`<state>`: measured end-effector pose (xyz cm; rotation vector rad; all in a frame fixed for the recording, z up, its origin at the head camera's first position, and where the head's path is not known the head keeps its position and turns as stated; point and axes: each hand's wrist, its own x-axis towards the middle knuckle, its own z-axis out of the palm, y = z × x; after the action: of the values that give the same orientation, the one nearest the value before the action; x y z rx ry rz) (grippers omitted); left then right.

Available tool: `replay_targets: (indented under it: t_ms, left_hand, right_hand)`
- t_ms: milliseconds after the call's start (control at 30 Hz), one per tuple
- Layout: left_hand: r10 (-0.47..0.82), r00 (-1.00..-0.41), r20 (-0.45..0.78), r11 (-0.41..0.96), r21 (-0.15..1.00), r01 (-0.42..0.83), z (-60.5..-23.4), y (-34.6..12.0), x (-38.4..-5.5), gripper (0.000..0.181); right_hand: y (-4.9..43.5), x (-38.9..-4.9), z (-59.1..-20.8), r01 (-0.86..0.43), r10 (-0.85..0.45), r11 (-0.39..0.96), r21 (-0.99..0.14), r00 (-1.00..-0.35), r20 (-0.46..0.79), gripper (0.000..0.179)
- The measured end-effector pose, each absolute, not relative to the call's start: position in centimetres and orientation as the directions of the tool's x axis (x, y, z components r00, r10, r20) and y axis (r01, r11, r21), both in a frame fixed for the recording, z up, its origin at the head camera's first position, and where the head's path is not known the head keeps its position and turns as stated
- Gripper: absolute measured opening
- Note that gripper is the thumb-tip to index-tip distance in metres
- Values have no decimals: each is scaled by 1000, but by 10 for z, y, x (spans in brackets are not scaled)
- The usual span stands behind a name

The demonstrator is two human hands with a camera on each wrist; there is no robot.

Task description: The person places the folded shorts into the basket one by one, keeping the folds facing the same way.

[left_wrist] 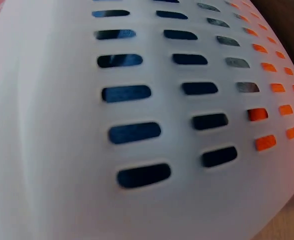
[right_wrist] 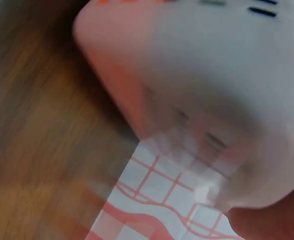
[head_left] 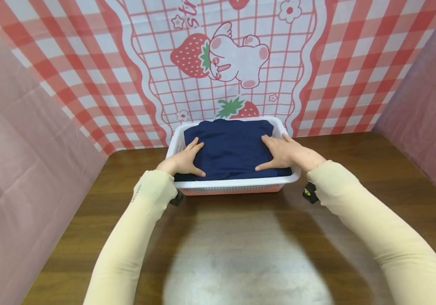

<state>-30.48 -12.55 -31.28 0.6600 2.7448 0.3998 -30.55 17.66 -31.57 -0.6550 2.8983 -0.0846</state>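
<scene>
A white plastic basket [head_left: 237, 183] with slotted walls stands on the table against the back cloth. Navy folded fabric [head_left: 233, 148], which looks like clothing, fills it nearly to the rim. My left hand [head_left: 183, 161] rests on the fabric's left side, reaching over the rim with thumb and fingers spread. On the opposite side my right hand [head_left: 283, 153] lies on the fabric, its fingers also spread. Dark blue cloth shows through the slots of the basket wall [left_wrist: 62, 125] in the left wrist view, with orange lower down. The basket [right_wrist: 222, 60] is blurred in the right wrist view.
Behind the basket hangs a red-and-white checked cloth [head_left: 99, 72] with strawberry prints. Pink curtains [head_left: 23, 140] flank the brown wooden table [head_left: 99, 220] on both sides. A bright patch of light [head_left: 240, 258] lies on the tabletop in front of the basket.
</scene>
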Motion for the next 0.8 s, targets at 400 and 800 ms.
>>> replay_targets:
  t_ms: [400,800]
  left_hand:
    - [489,-839,-238,853,335,401,-311,-139,-293,72]
    - [457,-822,-340,887,242,393,-313,-130,-289,72]
  right_hand:
    - [183,-301,-323,-473,-481,875,-101,-871,-93,90]
    - [197,-286,-326,-534,-535,844,-40,-845,-13,74]
